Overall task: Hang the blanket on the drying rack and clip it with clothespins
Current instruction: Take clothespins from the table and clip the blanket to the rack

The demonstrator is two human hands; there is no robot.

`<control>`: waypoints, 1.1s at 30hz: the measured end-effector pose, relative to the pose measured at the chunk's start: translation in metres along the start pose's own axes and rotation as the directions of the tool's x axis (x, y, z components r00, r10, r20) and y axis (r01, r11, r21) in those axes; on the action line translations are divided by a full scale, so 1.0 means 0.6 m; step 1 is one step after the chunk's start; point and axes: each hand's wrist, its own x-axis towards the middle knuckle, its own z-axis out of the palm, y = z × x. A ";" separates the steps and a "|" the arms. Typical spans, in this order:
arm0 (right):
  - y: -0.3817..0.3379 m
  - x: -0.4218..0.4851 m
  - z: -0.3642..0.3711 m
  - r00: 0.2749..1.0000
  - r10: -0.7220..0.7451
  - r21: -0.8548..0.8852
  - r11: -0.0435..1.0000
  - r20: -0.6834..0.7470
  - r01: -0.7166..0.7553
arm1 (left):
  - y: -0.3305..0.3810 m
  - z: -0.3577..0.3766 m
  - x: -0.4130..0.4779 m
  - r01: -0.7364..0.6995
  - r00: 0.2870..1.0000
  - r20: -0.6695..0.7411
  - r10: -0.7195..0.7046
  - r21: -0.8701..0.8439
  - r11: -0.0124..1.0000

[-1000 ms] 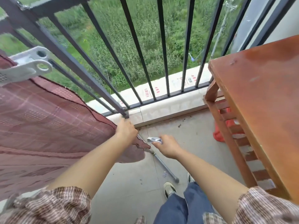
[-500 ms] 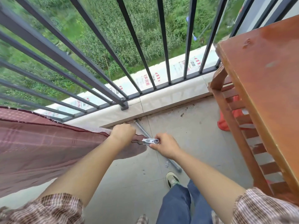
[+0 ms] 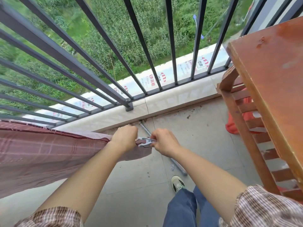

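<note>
A maroon checked blanket (image 3: 41,153) hangs spread out on the left, its right corner reaching the middle of the view. My left hand (image 3: 125,139) grips the blanket's top edge at that corner. My right hand (image 3: 164,142) pinches a silver clothespin (image 3: 145,141), whose jaws sit over the blanket's corner right beside my left hand. The drying rack's bar under the cloth is hidden; a grey metal rod (image 3: 178,166) shows below my hands.
A dark metal balcony railing (image 3: 124,66) runs across the back above a tiled curb (image 3: 172,99). A red-brown wooden table (image 3: 275,82) with slatted shelves stands on the right, an orange bag (image 3: 234,125) beneath it. My legs and shoe (image 3: 177,183) are on the concrete floor.
My right hand has brought the clothespin left onto the blanket's corner beside my left hand. The view has tilted down and the white rack bracket has left the frame.
</note>
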 end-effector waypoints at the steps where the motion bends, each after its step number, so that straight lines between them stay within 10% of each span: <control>1: -0.003 0.003 -0.002 1.000 -0.015 0.002 1.000 -0.001 0.015 | 0.000 0.002 -0.001 -0.007 1.000 -0.013 0.006 -0.023 1.000; 24: 0.021 -0.028 0.036 0.988 0.154 0.136 0.979 -0.030 -0.149 | 0.046 0.014 -0.042 -0.091 0.977 -0.177 0.118 0.157 0.983; 33: 0.174 -0.215 -0.086 0.859 0.453 0.221 0.887 -0.240 -0.406 | 0.257 0.039 -0.021 -0.205 0.972 -0.150 0.178 -0.187 0.961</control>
